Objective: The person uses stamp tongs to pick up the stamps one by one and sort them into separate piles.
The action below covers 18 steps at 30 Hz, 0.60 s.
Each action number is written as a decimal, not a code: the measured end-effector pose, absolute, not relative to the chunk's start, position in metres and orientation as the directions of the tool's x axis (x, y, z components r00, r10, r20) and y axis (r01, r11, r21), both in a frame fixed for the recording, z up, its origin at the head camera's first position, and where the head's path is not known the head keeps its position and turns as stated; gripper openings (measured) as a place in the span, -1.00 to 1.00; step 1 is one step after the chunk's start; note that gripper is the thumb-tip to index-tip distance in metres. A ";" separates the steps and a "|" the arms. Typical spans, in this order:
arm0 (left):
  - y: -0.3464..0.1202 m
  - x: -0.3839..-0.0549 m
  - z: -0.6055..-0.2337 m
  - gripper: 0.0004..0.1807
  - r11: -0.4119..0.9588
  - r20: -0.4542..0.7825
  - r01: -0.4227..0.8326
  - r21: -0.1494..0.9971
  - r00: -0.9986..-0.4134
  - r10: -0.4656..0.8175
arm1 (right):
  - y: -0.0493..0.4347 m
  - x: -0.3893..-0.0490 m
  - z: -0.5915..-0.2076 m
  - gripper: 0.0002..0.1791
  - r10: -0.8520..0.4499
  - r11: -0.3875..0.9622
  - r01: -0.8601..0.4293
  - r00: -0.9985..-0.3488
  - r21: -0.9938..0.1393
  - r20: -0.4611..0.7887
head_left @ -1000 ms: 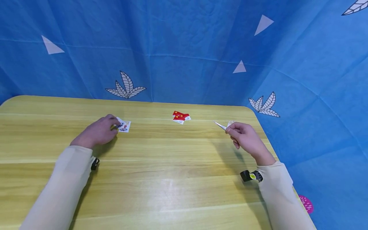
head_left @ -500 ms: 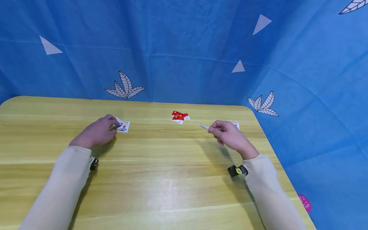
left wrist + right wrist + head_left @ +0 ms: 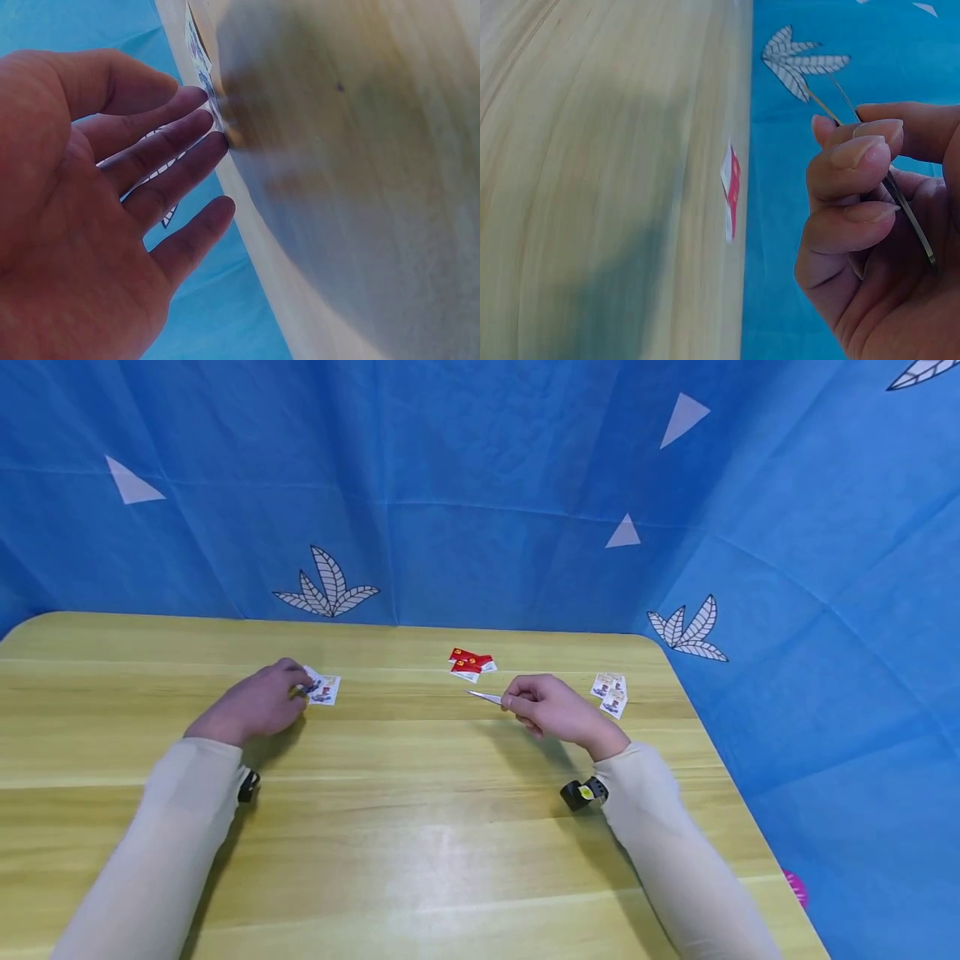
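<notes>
My right hand [image 3: 553, 706] pinches a pair of metal tweezers [image 3: 913, 223] above the table, with their tips pointing left. In the right wrist view the tips stand apart, and I see nothing between them. At the left, my left hand [image 3: 258, 702] rests its fingertips on small white printed stamps [image 3: 326, 691]; its fingers look fairly straight in the left wrist view and cover part of them. Between the hands, farther back, several overlapping red stamps [image 3: 467, 666] with white edges lie flat. To the right of my right hand lie several white printed stamps [image 3: 614, 703].
A light wooden table [image 3: 420, 827] carries everything. Blue cloth [image 3: 480, 502] with white leaf and triangle prints hangs behind its back edge and along the right side. Each wrist wears a black strap; the right one bears a small camera [image 3: 576, 794].
The right hand has moved left with the tweezers, away from the right-hand stamps, which now show fully, and towards the red ones. The left hand stays where it was.
</notes>
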<state>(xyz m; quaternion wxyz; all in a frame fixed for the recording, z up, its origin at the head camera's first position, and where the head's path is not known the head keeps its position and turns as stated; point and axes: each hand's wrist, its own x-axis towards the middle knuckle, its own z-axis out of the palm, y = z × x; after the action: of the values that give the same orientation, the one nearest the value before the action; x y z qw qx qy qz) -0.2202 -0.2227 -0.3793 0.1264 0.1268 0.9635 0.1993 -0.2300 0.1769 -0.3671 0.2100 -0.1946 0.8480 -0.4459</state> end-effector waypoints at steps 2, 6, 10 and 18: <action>-0.223 -0.221 -0.380 -0.56 0.886 -0.190 0.195 0.421 -0.936 0.296 | 0.169 -0.232 -0.369 -0.75 -0.528 0.530 -0.151 -0.828 -0.834 -0.186; -0.223 -0.222 -0.381 -0.59 0.882 -0.187 0.194 0.430 -0.936 0.297 | 0.156 -0.235 -0.369 -0.74 -0.539 0.551 -0.169 -0.820 -0.817 -0.194; -0.223 -0.225 -0.381 -0.59 0.883 -0.180 0.192 0.429 -0.939 0.292 | 0.147 -0.240 -0.370 -0.74 -0.544 0.541 -0.178 -0.819 -0.822 -0.181; -0.224 -0.228 -0.382 -0.59 0.887 -0.179 0.199 0.417 -0.939 0.295 | 0.121 -0.249 -0.374 -0.74 -0.530 0.476 -0.124 -0.830 -0.871 -0.172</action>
<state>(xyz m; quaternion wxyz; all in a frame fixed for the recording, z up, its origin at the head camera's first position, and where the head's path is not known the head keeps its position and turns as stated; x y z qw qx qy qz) -0.2276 -0.2240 -0.3823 0.1192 0.1281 0.9639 0.2005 -0.2492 0.1212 -0.3741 0.2150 -0.1966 0.8316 -0.4728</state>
